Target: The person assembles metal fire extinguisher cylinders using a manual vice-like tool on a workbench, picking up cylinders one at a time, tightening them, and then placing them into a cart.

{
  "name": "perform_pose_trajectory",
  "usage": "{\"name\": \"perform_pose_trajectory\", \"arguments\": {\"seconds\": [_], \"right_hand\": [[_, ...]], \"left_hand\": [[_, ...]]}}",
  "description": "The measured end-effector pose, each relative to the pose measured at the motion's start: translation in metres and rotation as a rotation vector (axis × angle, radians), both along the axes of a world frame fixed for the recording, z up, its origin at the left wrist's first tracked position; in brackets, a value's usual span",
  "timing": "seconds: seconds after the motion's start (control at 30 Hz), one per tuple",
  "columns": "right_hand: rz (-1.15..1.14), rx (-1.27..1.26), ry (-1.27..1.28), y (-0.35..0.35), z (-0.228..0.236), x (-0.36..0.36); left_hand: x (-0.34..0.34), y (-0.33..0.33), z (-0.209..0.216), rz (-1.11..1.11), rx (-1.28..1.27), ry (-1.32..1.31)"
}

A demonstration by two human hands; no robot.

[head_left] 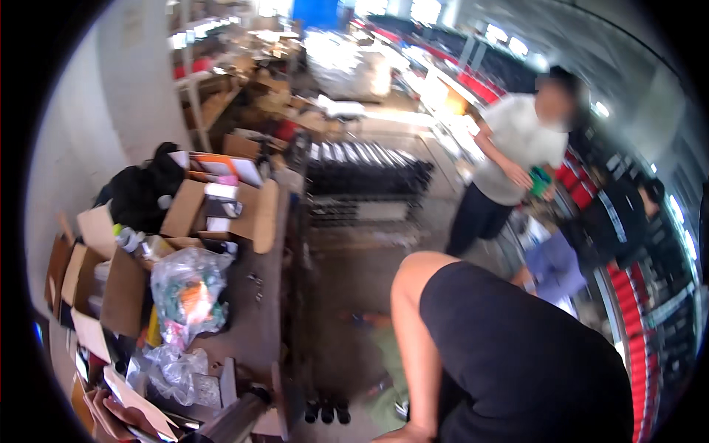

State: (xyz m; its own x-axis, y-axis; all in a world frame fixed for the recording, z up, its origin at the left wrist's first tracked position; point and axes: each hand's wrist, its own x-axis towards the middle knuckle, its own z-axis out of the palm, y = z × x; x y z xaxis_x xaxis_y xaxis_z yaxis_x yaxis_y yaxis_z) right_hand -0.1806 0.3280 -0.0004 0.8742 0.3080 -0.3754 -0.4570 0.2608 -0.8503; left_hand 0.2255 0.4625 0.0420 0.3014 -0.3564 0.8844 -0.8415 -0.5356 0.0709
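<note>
A bent bare arm in a wide black sleeve [517, 347] fills the lower right, seemingly my right arm. Its forearm runs down to my right hand [410, 434], which the lower edge cuts off. The fingers are hidden, so I cannot tell what they hold or touch. My left hand is out of view. A dark, blurred cylindrical thing [240, 415] reaches in from the lower edge, beside the workbench [255, 317]. Clear plastic bags [188, 292] with mixed contents lie on that bench, next to opened cardboard boxes [122, 295].
Behind my arm a person in a light shirt [517, 148] stands holding a green object [540, 181]. Further right is another person in black [613, 218]. A rack of dark parts [365, 173] stands beyond the bench. Red and black rows [634, 332] line the right side.
</note>
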Motion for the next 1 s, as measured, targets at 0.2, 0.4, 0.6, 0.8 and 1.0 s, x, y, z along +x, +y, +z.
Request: {"name": "perform_pose_trajectory", "arguments": {"seconds": [0.2, 0.4, 0.6, 0.8, 1.0], "right_hand": [[-0.291, 0.022, -0.026, 0.099, -0.017, -0.009], [-0.353, -0.074, -0.232, 0.086, -0.013, -0.007], [-0.261, -0.204, -0.253, 0.042, -0.003, -0.015], [-0.196, -0.356, -0.285, 0.014, 0.006, -0.016], [0.076, -0.588, -0.321, -0.001, 0.019, -0.007]], "left_hand": [[0.022, -0.045, 0.02, -0.267, 0.076, 0.119], [-0.058, -0.078, 0.012, 0.136, -0.178, 0.127], [-0.119, -0.136, 0.035, -0.01, -0.121, 0.196], [-0.174, -0.185, 0.042, -0.247, 0.004, 0.448], [-0.212, -0.15, 0.032, -0.259, -0.009, 0.856]]}}
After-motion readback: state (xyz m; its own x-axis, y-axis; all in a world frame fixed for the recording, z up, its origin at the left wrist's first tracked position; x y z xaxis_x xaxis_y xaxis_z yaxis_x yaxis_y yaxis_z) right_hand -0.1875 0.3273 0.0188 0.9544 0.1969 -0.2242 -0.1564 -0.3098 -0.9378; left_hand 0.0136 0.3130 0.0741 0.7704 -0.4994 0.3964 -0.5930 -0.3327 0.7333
